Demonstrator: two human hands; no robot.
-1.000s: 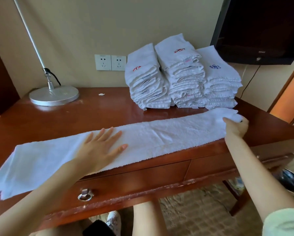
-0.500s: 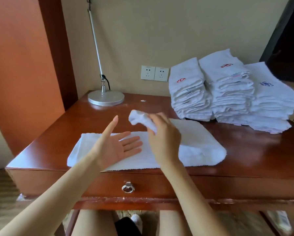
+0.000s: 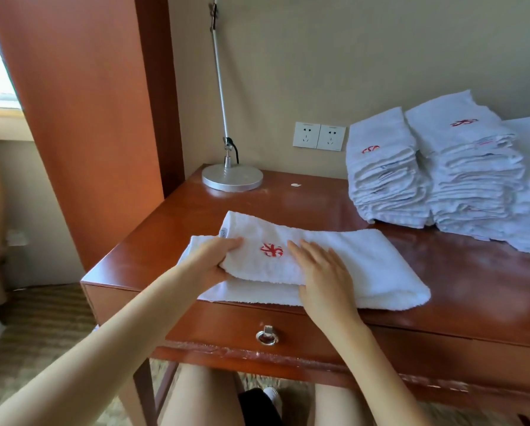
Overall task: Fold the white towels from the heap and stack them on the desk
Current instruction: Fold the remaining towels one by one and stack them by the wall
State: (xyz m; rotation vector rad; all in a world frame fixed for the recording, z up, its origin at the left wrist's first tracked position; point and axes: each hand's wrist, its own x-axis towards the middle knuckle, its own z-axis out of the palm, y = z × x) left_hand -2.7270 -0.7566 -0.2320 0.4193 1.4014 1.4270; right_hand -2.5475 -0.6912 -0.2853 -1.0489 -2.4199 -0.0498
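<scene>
Left hand is curling round the left end of the towel, gripping the top layer at its edge. The right hand is lying flat on it with fingers straight, just right of the red stitched logo. My guess is the flat hand is pinning the layers so nothing's sliding while the left one is squaring up that end, because the bottom layer is poking out a bit at the left and front. The towel is lying along the front edge of the desk, nearer the front-left corner, right above the drawer ring. It's thick, fluffy terry with a fat rounded fold at the right end, floppy stuff that's probably needing two hands. The desk is glossy reddish wood, so I'd expect cloth to be skating on it. The folded stacks are sitting side by side at the back right by the wall, logos up and leaning a little, which is probably why this logo is facing up too.
</scene>
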